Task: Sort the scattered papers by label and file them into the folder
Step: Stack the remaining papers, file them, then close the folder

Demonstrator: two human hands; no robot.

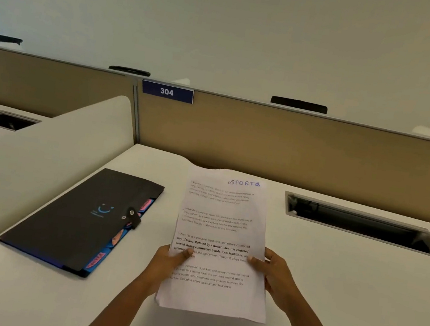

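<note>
Both hands, left [170, 260] and right [273, 272], raised, thumbs pinching.

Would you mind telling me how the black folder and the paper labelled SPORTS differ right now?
The folder is black and lies flat on the desk; the paper is white, lifted and slightly curled. The folder is strapped shut and untouched, whereas the paper is gripped at its edges by the left hand and right hand. Both are flat rectangles.

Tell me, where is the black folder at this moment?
In the head view, the black folder lies closed on the white desk, left of the paper held by both hands.
</note>
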